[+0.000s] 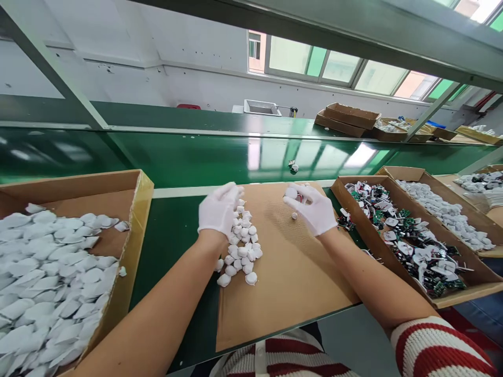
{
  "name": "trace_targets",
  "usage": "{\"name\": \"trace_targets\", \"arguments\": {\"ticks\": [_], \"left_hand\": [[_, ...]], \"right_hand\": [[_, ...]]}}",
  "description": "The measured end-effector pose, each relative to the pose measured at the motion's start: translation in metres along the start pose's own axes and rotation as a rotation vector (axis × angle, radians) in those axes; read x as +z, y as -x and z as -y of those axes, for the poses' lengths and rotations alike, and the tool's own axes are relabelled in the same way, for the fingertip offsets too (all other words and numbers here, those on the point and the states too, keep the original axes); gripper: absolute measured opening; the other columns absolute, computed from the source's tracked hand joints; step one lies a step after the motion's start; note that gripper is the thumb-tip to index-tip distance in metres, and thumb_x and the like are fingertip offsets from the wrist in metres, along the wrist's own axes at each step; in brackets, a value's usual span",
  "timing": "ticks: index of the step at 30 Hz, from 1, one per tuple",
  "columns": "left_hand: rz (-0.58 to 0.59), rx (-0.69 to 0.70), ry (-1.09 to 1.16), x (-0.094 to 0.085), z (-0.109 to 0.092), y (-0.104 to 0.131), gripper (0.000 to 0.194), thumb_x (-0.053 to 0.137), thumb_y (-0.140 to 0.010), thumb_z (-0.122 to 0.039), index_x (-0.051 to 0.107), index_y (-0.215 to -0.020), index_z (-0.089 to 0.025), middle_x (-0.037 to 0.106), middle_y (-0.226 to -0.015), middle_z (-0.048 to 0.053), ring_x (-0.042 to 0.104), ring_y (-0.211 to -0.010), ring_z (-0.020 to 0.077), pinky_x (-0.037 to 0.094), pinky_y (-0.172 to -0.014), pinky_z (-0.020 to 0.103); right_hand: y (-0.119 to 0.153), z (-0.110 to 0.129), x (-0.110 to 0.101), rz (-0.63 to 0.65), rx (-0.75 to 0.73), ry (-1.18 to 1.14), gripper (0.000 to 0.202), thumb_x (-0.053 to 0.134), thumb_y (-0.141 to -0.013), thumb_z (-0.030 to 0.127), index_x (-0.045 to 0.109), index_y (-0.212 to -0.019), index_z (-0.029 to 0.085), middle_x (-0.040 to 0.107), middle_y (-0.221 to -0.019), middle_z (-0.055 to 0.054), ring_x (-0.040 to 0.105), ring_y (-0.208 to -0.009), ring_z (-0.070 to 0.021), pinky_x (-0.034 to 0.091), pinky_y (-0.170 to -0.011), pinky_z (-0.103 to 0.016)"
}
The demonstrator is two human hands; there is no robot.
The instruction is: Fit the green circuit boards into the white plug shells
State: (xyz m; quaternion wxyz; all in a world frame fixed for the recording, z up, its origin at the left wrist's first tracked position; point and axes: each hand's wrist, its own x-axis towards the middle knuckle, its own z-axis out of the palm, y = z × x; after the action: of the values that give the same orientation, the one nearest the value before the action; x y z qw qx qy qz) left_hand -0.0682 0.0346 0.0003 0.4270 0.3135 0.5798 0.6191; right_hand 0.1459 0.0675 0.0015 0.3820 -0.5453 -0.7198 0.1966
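My left hand [220,209], in a white glove, is at the left edge of the brown cardboard sheet [291,283]. Its fingers are bent together, and whatever they may hold is hidden. Right beside it, small white rounded pieces [244,246] lie in a loose pile on the sheet. My right hand [312,207], also gloved, pinches a small white round piece [291,193] above the sheet's far right part. One more white piece [294,215] shows just below those fingers.
At left stands a cardboard box [135,225] of flat white pieces. On the right, one box [365,246] holds circuit boards with white parts and wires, another [481,222] white pieces. A small part [293,166] lies on the green surface ahead. A metal shelf beam [353,31] crosses overhead.
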Motion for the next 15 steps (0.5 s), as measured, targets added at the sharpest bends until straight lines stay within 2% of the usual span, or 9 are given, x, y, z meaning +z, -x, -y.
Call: {"name": "trace_targets", "arguments": {"ticks": [1, 2, 4, 7, 9, 12, 15], "left_hand": [[-0.049, 0.05, -0.16, -0.004, 0.002, -0.008, 0.041, 0.065, -0.086, -0.034, 0.066, -0.124, -0.019, 0.07, -0.129, 0.011, 0.067, -0.119, 0.0247, 0.051, -0.103, 0.037], [-0.045, 0.084, -0.357, -0.008, 0.005, -0.014, 0.043, 0.063, -0.086, -0.033, 0.065, -0.126, -0.019, 0.069, -0.131, 0.011, 0.065, -0.121, 0.0253, 0.051, -0.102, 0.036], [0.094, 0.122, -0.727, -0.012, 0.011, -0.023, 0.043, 0.062, -0.085, -0.032, 0.067, -0.125, -0.019, 0.069, -0.129, 0.01, 0.067, -0.115, 0.0261, 0.052, -0.096, 0.035], [0.259, 0.174, -0.942, -0.013, 0.017, -0.027, 0.031, 0.062, -0.081, -0.026, 0.074, -0.109, -0.022, 0.073, -0.117, 0.007, 0.069, -0.101, 0.0243, 0.052, -0.089, 0.033], [0.277, 0.201, -0.998, -0.012, 0.02, -0.028, 0.031, 0.061, -0.08, -0.027, 0.074, -0.108, -0.023, 0.072, -0.115, 0.006, 0.068, -0.1, 0.0251, 0.051, -0.09, 0.034], [0.267, 0.253, -1.104, -0.012, 0.023, -0.029, 0.043, 0.059, -0.083, -0.031, 0.07, -0.124, -0.023, 0.067, -0.127, 0.009, 0.063, -0.111, 0.0292, 0.048, -0.096, 0.039], [0.268, 0.314, -1.199, -0.013, 0.025, -0.028, 0.044, 0.056, -0.086, -0.035, 0.071, -0.125, -0.021, 0.064, -0.131, 0.012, 0.059, -0.117, 0.0324, 0.044, -0.103, 0.044]], "right_hand": [[-0.009, 0.001, 0.001, 0.03, 0.025, 0.025, 0.032, 0.069, -0.083, 0.046, 0.077, -0.109, 0.028, 0.069, -0.084, 0.001, 0.059, -0.079, -0.0171, 0.047, -0.081, -0.031], [-0.018, 0.001, 0.003, 0.073, 0.021, 0.06, 0.027, 0.068, -0.082, 0.044, 0.078, -0.101, 0.027, 0.066, -0.079, 0.002, 0.057, -0.077, -0.0162, 0.044, -0.077, -0.029], [-0.037, 0.004, 0.01, 0.154, -0.027, 0.167, 0.017, 0.064, -0.083, 0.037, 0.076, -0.085, 0.025, 0.062, -0.073, 0.003, 0.054, -0.075, -0.0149, 0.039, -0.069, -0.026], [-0.067, 0.004, 0.03, 0.219, -0.034, 0.326, 0.021, 0.055, -0.085, 0.028, 0.073, -0.077, 0.021, 0.058, -0.067, 0.003, 0.048, -0.068, -0.0129, 0.035, -0.062, -0.025], [-0.087, 0.002, 0.047, 0.23, -0.03, 0.351, 0.023, 0.053, -0.086, 0.026, 0.075, -0.086, 0.019, 0.061, -0.07, 0.002, 0.049, -0.069, -0.0124, 0.036, -0.064, -0.025], [-0.114, -0.001, 0.07, 0.225, -0.023, 0.39, 0.033, 0.053, -0.09, 0.026, 0.071, -0.114, 0.013, 0.067, -0.08, 0.0, 0.055, -0.077, -0.0126, 0.04, -0.076, -0.024], [-0.13, -0.001, 0.084, 0.228, -0.036, 0.45, 0.034, 0.055, -0.096, 0.031, 0.067, -0.122, 0.013, 0.071, -0.096, -0.005, 0.06, -0.089, -0.015, 0.045, -0.088, -0.028]]}}
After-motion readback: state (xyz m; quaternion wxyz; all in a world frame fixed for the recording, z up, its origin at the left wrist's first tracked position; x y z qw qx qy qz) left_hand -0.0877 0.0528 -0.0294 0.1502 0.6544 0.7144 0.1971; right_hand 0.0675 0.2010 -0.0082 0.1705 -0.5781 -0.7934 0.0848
